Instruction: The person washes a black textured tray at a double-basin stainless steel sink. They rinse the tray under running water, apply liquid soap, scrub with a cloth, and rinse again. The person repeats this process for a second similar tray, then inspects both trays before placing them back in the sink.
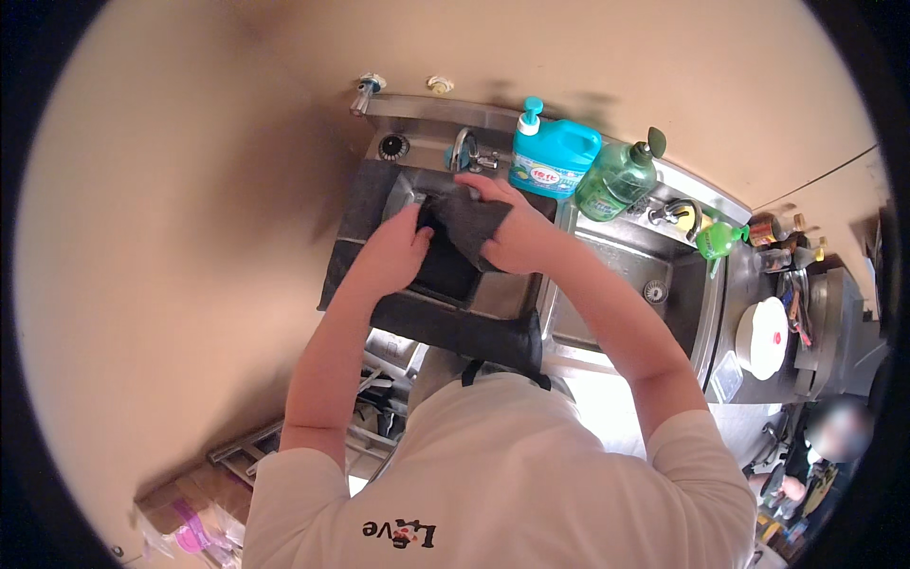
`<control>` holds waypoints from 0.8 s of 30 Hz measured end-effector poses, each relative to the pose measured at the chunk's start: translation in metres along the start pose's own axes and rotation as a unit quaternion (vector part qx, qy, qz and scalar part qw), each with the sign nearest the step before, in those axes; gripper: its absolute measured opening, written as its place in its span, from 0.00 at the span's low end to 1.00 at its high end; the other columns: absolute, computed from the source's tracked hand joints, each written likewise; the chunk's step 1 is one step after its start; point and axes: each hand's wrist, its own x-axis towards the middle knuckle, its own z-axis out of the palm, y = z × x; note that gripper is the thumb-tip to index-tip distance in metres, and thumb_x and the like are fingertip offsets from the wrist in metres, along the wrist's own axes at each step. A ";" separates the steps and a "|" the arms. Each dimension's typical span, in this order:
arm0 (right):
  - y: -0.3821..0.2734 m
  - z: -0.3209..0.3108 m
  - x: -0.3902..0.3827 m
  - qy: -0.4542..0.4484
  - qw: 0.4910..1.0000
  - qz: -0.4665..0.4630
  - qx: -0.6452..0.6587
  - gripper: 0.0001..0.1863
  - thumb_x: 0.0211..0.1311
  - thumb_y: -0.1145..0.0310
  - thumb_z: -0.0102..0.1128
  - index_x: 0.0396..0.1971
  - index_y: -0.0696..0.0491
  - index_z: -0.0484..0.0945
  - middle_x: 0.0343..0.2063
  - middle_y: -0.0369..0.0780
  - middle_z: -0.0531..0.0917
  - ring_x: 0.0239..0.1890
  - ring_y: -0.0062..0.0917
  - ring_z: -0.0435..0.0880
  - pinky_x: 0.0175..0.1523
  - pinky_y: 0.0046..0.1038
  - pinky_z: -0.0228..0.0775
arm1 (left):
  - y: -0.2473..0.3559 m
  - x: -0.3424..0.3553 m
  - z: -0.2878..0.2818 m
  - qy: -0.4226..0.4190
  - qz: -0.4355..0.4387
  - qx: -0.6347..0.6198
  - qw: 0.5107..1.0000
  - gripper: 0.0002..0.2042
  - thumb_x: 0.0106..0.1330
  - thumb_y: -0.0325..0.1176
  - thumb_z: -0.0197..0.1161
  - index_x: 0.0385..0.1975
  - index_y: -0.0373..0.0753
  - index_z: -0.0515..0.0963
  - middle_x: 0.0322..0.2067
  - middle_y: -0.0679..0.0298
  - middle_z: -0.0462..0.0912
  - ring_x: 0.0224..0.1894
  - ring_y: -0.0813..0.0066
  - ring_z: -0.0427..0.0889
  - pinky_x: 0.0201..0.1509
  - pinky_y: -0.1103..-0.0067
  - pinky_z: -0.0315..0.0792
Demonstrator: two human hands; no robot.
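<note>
Hands [398,251] [517,232] clenched on dk cloth [469,223]

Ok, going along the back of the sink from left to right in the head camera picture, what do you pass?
Round black drain fitting → chrome tap → blue pump bottle with a teal cap → green rounded bottle with a dark pump top → second chrome tap → small bright green spray bottle.
</note>
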 end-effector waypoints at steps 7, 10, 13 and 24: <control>0.017 0.008 0.000 0.015 0.999 -0.011 -0.049 0.27 0.48 0.70 0.57 0.54 0.50 0.69 0.58 0.45 0.66 0.56 0.42 0.67 0.64 0.37 0.57 | -0.002 -0.003 -0.020 0.033 -0.032 -0.001 0.999 0.13 0.66 0.34 0.53 0.44 0.30 0.68 0.38 0.45 0.77 0.43 0.47 0.76 0.47 0.65 0.69; 0.015 0.009 -0.008 0.002 0.999 0.021 -0.033 0.24 0.48 0.68 0.57 0.50 0.49 0.73 0.60 0.45 0.64 0.57 0.43 0.66 0.65 0.38 0.56 | -0.016 -0.006 -0.021 0.069 -0.030 -0.013 0.997 0.13 0.66 0.34 0.53 0.44 0.30 0.69 0.40 0.44 0.77 0.45 0.46 0.76 0.49 0.65 0.68; 0.002 0.011 -0.002 0.020 1.000 0.016 0.001 0.25 0.47 0.68 0.57 0.50 0.50 0.74 0.60 0.45 0.64 0.57 0.43 0.66 0.65 0.38 0.57 | -0.009 -0.008 -0.006 0.071 -0.025 0.006 0.997 0.13 0.66 0.33 0.53 0.45 0.31 0.69 0.42 0.42 0.76 0.48 0.44 0.74 0.51 0.64 0.68; 0.008 0.007 -0.006 0.057 0.995 0.070 0.041 0.34 0.49 0.76 0.55 0.61 0.50 0.62 0.50 0.44 0.73 0.53 0.40 0.68 0.62 0.35 0.59 | -0.003 -0.010 -0.015 0.070 -0.054 -0.023 0.996 0.14 0.67 0.33 0.51 0.46 0.31 0.68 0.40 0.42 0.76 0.47 0.44 0.74 0.50 0.65 0.68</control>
